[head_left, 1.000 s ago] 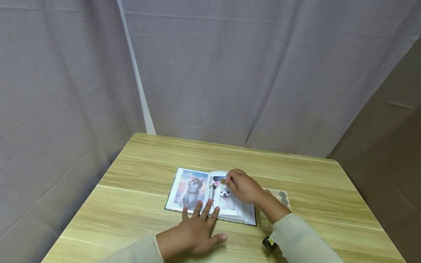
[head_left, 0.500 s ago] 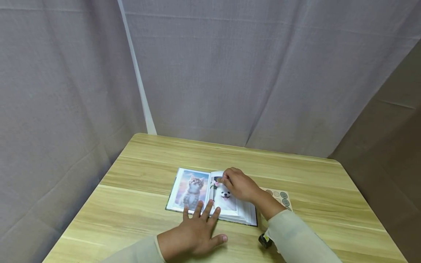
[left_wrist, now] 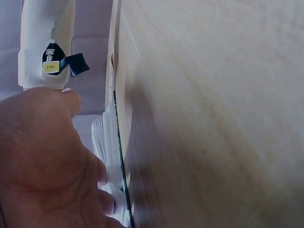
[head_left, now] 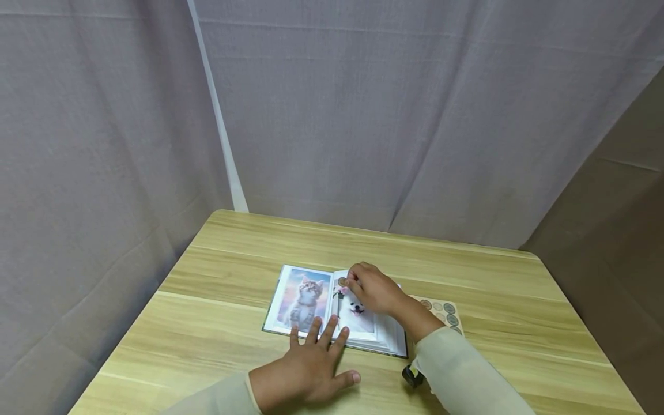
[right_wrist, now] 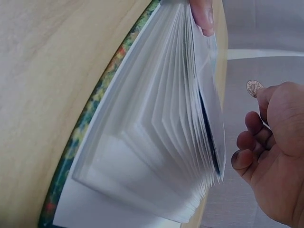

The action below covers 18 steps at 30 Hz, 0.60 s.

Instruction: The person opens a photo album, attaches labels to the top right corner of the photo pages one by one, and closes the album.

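Note:
A photo album (head_left: 386,334) lies spread on the table, a kitten picture (head_left: 305,298) on its left page and a white puppy picture (head_left: 359,321) on its right. Between thumb and index finger, my right hand (head_left: 376,291) pinches a small round brown sticker (right_wrist: 254,88) with a printed ring design. That hand is over the top of the puppy page, near the pink flowers. My left hand (head_left: 311,369) is spread, its fingertips on the album's lower edge by the spine. Seen from the right wrist, the album's pages (right_wrist: 166,118) fan upward above a patterned cover.
Partly under my right forearm, a beige sheet of round stickers (head_left: 438,309) lies right of the album. A black strap end (head_left: 412,376) hangs from the right sleeve. Grey curtains (head_left: 332,115) stand behind the wooden table (head_left: 207,323).
My right hand has moved a little left across the puppy page with the round sticker, and the forearm has followed. The left hand has stayed in place.

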Each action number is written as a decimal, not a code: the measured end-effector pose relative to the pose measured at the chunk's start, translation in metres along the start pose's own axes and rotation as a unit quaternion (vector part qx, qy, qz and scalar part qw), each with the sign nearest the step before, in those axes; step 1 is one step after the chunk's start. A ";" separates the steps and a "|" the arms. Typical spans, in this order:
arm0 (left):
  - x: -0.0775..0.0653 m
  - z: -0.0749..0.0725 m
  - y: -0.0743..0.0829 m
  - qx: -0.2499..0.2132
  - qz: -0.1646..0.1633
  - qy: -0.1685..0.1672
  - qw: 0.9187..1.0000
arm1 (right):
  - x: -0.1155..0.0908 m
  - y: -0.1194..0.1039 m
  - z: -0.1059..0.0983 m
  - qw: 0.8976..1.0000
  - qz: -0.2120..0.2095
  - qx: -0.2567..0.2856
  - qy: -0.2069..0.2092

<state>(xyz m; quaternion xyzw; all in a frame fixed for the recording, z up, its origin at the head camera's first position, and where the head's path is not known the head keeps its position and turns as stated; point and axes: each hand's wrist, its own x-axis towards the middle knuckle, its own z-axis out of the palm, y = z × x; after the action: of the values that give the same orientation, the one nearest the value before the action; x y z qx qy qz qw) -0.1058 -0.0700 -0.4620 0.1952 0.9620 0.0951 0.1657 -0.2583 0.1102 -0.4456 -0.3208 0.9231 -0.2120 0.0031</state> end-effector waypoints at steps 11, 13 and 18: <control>0.000 0.002 -0.001 0.010 0.007 0.010 1.000 | 0.009 -0.004 0.002 1.000 0.001 0.001 -0.017; 0.000 0.002 -0.001 0.011 0.009 0.010 1.000 | 0.011 -0.003 0.002 1.000 0.005 0.001 -0.020; 0.000 0.002 -0.002 0.009 0.007 0.010 1.000 | 0.015 -0.003 0.004 1.000 0.005 0.002 -0.022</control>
<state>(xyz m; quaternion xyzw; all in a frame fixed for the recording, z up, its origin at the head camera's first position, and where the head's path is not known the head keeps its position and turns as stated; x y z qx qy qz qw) -0.1058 -0.0712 -0.4644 0.2022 0.9630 0.0895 0.1540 -0.2676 0.0973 -0.4464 -0.3206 0.9239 -0.2072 0.0250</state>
